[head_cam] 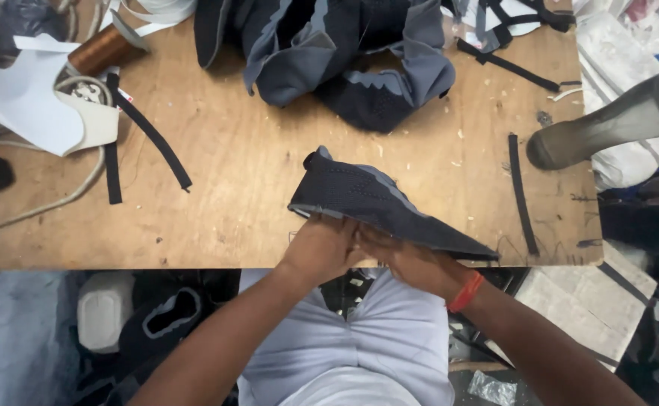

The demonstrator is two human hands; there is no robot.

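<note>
Plywood covers the table (216, 188), scuffed and littered with scraps. At its far edge lies a heap of grey and black shoe uppers (344, 53); a white cut piece (28, 101) sits near the far left corner, and loose black strips (153, 139) lie between. At the near edge, both hands meet under a dark knit shoe upper (374, 203). Its long axis runs from the left hand (322, 248) out toward the near right corner. The right hand (412, 263) is nearer that tip. Each grip is closed on the upper's lower edge. Nothing blocks it; another strip (521, 192) lies just beyond.
</note>
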